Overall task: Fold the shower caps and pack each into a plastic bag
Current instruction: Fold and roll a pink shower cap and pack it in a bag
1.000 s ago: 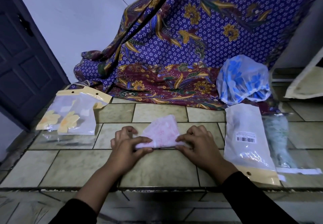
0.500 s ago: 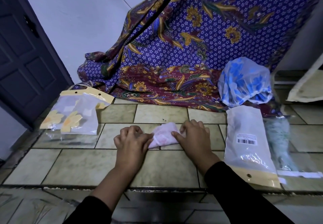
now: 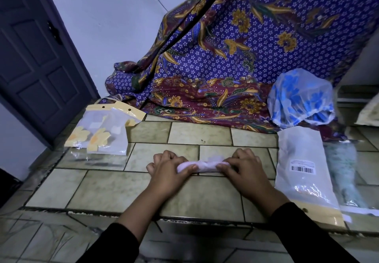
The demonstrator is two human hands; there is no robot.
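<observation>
The pink shower cap [image 3: 202, 165] lies on the tiled step [image 3: 114, 191], folded into a narrow roll that runs left to right, about midway along the step and between its front edge and the back. Each end of the roll sits inside a grip. The left hand [image 3: 166, 170] holds the left end, thumb pressed on the near side and fingers curled over the far side. The right hand [image 3: 244, 170] holds the right end in the same way. Both grips are narrow and closed on the cap. Only the middle of the roll shows between the two thumbs, with a little loose plastic puffed up behind it. The cap rests on the tiles rather than being lifted.

Toward the right edge of the step lies a plastic bag [image 3: 303, 172] with a barcode label, its yellow header strip pointing to the front edge, just beside the right hand but not touching it. Further right is a clear bag [image 3: 344, 170] holding something pale green. Behind these, at the back right, a blue shower cap [image 3: 299, 96] sits puffed open against a batik cloth [image 3: 246, 57]. Near the left edge lie packed bags [image 3: 102, 131] showing yellow flowers, well apart from the hands. A dark door [image 3: 34, 57] stands behind them.
</observation>
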